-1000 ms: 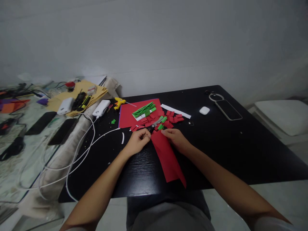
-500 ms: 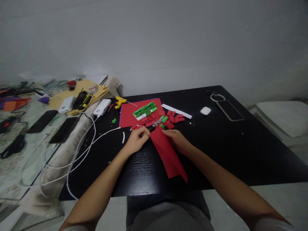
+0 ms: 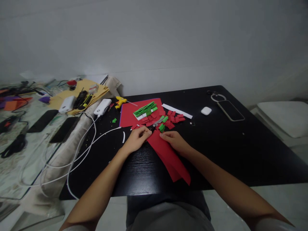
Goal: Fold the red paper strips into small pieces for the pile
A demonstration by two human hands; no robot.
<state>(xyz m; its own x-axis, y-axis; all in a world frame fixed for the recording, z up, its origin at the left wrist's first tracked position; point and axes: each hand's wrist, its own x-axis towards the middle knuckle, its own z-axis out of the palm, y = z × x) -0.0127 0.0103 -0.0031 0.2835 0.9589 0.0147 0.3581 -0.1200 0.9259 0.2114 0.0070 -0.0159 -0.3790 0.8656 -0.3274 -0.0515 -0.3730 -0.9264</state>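
Observation:
A red sheet of paper (image 3: 168, 158), folded lengthwise, slants over the front of the black table with its lower end curling. My right hand (image 3: 176, 141) pinches its upper right edge between thumb and fingers. At the upper left corner, my left hand (image 3: 137, 138) is closed with its fingertips on the paper. Just beyond the fingers lie scissors (image 3: 158, 121), their dark handles partly hidden by my left hand. Small red paper pieces (image 3: 172, 118) and a folded green piece (image 3: 162, 127) are scattered around them. A bundle of folded green paper strips (image 3: 145, 109) rests farther back.
Under the bundle is a flat red sheet (image 3: 126, 115). A yellow glue gun (image 3: 120, 102), a white power bank (image 3: 102, 107) and white cables (image 3: 95, 141) lie left. A white strip (image 3: 177, 111), white case (image 3: 206, 111) and phone (image 3: 231, 110) are to the right.
The red paper's upper end has shifted left against my left fingertips, while its lower end has swung slightly right. My right hand has slid a little left along its top.

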